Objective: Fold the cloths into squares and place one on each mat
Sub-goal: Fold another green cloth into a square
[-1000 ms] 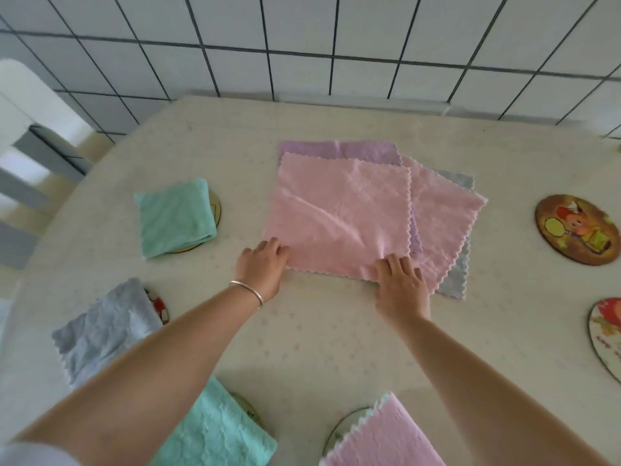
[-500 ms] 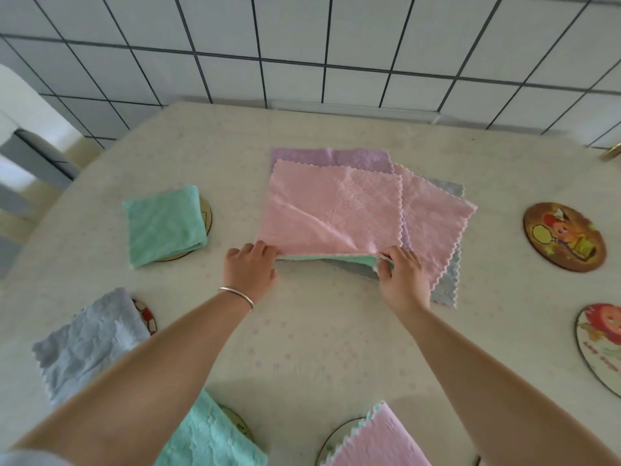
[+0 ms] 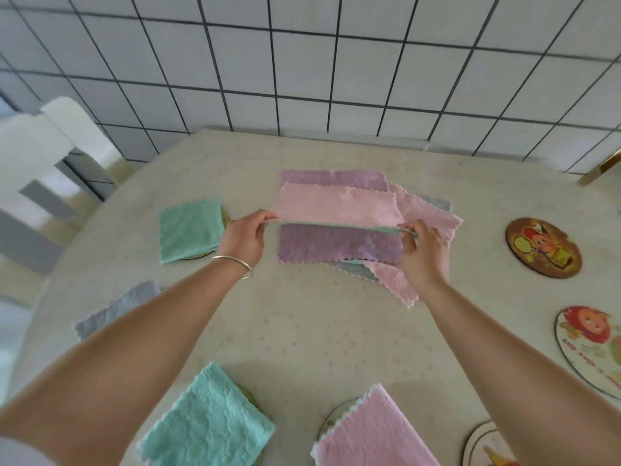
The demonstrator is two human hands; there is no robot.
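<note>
A pink cloth (image 3: pixel 336 205) with a green underside is lifted by its near edge above a pile of flat cloths. My left hand (image 3: pixel 243 237) pinches its near left corner and my right hand (image 3: pixel 425 250) pinches its near right corner. Under it lies a purple cloth (image 3: pixel 339 245), with another pink cloth (image 3: pixel 426 213) and a grey one (image 3: pixel 356 269) beneath. Folded cloths sit on mats: green (image 3: pixel 190 235) at the left, grey (image 3: pixel 117 309) lower left, green (image 3: pixel 208 422) and pink (image 3: pixel 373 432) at the near edge.
Bare round picture mats lie at the right: a brown one (image 3: pixel 542 247), a white one (image 3: pixel 591 348) and one (image 3: pixel 487 445) at the bottom edge. The table (image 3: pixel 302 331) has a pale patterned cover. A white chair (image 3: pixel 43 153) stands left; a tiled wall (image 3: pixel 302 62) runs behind.
Both hands went from resting on the pink cloth's near corners to pinching them and lifting that edge up and away, which bared the purple cloth beneath.
</note>
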